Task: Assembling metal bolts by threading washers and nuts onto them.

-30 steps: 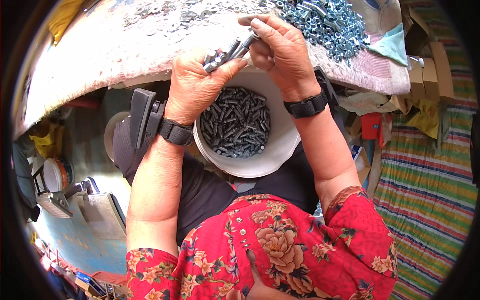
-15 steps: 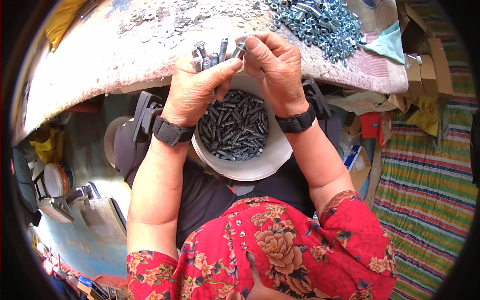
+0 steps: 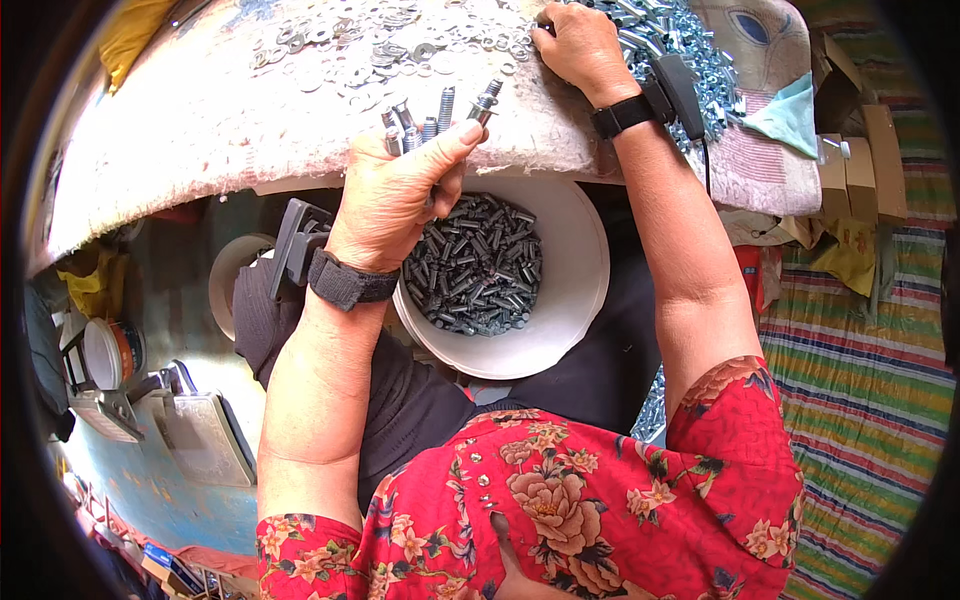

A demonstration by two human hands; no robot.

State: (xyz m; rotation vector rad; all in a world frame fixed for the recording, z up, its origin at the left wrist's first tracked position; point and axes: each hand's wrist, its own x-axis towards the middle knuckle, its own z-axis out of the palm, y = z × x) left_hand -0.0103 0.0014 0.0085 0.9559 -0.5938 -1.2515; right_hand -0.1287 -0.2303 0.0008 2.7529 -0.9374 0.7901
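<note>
Away from the left hand (image 3: 400,190) had gone the right hand (image 3: 585,50): a moment earlier they met at one bolt (image 3: 488,97), and now they were well apart, the right stretched forward over the table. From where I stood, the cloth-covered table (image 3: 200,155) filled the far side. Below its near edge, between the person's legs, sat a white bucket (image 3: 580,250), partly filled with dark bolts (image 3: 475,270). On the cloth to the right lay a heap of bluish nuts (image 3: 708,75); left of it spread loose washers (image 3: 390,55). A black device (image 3: 677,97) on the right wrist trailed a cord (image 3: 707,165) past the heap, and I thought a sweep of that arm could drag nuts over the edge.

The right hand's fingers were bent down where nuts met washers; I couldn't tell whether they had pinched anything. The left was closed around a bunch of bolts (image 3: 429,128), held just above the table's edge, with the single bolt leaning out beside the thumb. So crowded a fist could, I judged, lose one into the bucket if the thumb eased. Smallest was what looked like a ring (image 3: 481,112) around that leaning bolt's shank; if loose, it might slip off should the bolt tip.
</note>
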